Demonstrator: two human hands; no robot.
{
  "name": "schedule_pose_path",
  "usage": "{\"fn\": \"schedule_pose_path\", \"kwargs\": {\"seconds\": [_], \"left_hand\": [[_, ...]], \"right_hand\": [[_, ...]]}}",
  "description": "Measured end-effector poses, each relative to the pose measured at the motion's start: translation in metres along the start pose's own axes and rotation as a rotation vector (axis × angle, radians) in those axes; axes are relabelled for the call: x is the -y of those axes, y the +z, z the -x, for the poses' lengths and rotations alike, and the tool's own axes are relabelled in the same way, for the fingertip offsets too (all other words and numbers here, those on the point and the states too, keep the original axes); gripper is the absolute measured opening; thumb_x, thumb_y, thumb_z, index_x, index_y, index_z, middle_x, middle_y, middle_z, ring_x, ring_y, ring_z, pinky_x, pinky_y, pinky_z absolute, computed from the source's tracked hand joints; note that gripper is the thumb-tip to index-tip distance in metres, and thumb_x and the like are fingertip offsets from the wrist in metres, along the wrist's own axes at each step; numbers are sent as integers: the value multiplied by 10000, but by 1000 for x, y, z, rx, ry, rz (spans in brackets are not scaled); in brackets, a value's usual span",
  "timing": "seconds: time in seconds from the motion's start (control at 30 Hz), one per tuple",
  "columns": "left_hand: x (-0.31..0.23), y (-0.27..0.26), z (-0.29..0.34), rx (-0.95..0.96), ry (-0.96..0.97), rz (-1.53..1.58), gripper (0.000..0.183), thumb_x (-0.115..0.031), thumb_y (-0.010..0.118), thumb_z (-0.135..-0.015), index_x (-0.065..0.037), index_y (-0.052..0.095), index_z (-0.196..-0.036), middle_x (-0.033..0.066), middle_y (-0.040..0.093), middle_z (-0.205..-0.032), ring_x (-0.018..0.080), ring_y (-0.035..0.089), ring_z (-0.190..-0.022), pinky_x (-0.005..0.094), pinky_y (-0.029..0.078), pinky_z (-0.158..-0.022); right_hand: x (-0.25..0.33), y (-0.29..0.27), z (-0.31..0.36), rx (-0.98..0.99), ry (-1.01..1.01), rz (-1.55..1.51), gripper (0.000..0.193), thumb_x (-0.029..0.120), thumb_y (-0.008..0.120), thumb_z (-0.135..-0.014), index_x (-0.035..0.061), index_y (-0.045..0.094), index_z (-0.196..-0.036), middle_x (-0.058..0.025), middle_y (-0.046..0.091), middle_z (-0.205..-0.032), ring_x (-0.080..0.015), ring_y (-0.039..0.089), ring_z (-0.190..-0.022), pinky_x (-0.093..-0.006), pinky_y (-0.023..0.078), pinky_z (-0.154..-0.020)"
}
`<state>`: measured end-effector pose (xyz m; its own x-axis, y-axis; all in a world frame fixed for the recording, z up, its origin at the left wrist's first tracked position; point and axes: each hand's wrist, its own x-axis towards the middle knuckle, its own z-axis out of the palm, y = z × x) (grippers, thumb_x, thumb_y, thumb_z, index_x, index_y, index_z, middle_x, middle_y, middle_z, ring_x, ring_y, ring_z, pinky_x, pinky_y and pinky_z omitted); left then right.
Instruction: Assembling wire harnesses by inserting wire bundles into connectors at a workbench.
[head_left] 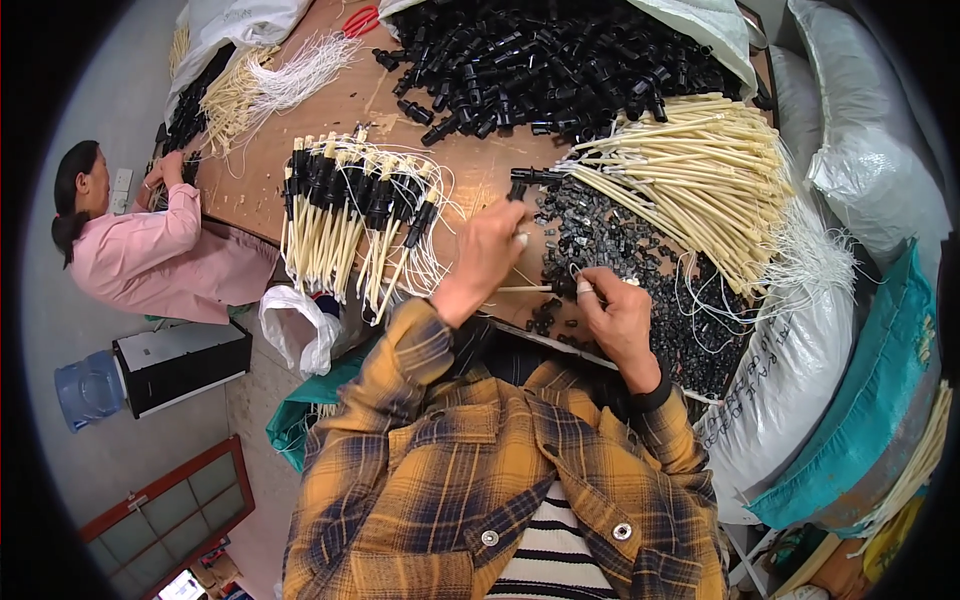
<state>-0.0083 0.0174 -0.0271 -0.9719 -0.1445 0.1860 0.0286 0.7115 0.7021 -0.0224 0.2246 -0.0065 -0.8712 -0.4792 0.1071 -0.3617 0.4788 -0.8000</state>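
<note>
My left hand point(487, 250) is closed over the table's front part, its fingertips pinching a short black plastic fitting point(517, 190). Just beyond it lies another black fitting point(538, 175) at the edge of the rod pile. My right hand point(617, 318) is closed too, thumb and forefinger pinched by the dark end of a cream rod point(524, 289) that points left, with a bit of white cord at the fingertips. The exact grip is partly hidden. Small black plastic pieces point(590, 225) lie spread under and around the right hand.
Cream rods with white cords point(690, 180) are heaped at the right. Rods with black fittings point(350, 210) stand bunched at the left. Black fittings point(560, 70) spill from a sack at the back. A person in pink point(150, 240) works at the far left. Full white sacks point(790, 390) flank the right.
</note>
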Motion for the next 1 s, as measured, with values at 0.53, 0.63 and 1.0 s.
{"fn": "schedule_pose_path", "kwargs": {"seconds": [0.53, 0.63, 1.0], "left_hand": [[-56, 7, 8, 185, -7, 462, 109, 36, 628, -733, -28, 632, -821, 58, 650, -826, 148, 626, -787, 286, 483, -679], [-52, 11, 6, 2, 286, 79, 134, 47, 630, -718, -28, 630, -828, 40, 635, -797, 154, 620, -797, 303, 480, -682], [-52, 7, 19, 72, -438, 790, 230, 78, 621, -778, -3, 676, -987, 0, 672, -830, 39, 603, -698, 179, 499, -624]], "right_hand": [[-8, 7, -8, -60, 212, -216, 130, 156, 633, -853, 56, 698, -903, -116, 591, -580, -170, 575, -492, -318, 440, -503], [1, 6, -6, -58, 205, -173, 115, 157, 644, -849, 67, 697, -898, -128, 610, -612, -217, 607, -512, -332, 453, -511], [6, 9, -3, -233, -224, 300, 120, 90, 675, -818, 87, 649, -935, -93, 650, -765, -278, 621, -575, -339, 483, -515]]}}
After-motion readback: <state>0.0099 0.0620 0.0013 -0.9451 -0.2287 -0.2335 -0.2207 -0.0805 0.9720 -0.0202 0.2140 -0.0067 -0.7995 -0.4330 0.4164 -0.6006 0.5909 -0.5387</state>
